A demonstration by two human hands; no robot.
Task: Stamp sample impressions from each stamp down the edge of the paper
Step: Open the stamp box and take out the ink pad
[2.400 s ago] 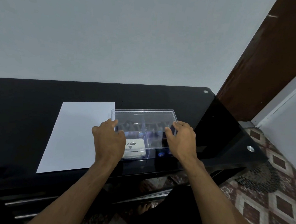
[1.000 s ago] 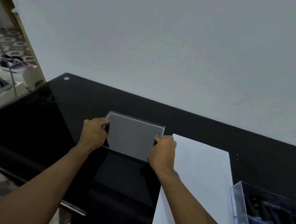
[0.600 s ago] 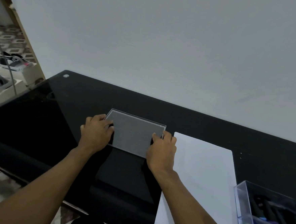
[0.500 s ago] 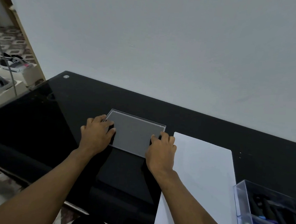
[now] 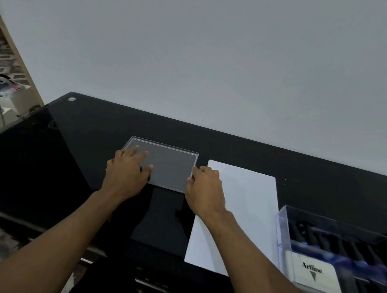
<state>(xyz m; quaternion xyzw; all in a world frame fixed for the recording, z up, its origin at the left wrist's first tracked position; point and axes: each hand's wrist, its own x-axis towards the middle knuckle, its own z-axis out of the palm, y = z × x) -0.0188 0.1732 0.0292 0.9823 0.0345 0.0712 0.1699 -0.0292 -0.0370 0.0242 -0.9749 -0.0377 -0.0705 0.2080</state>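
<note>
A clear plastic lid lies flat on the black glass table, left of a blank white sheet of paper. My left hand rests on the lid's left part with fingers spread flat. My right hand touches the lid's right edge with fingers straight. At the lower right stands the uncovered clear box with several dark-handled stamps and a white Artline ink pad inside.
A plain grey wall runs along the table's far edge. The table's left corner has a metal stud; beyond it are a wooden frame and a patterned tiled floor. The near table edge runs below my forearms.
I lifted the lid off the box and carried it to the left of the paper. In the last second both hands let go of its edges and now lie flat on it.
</note>
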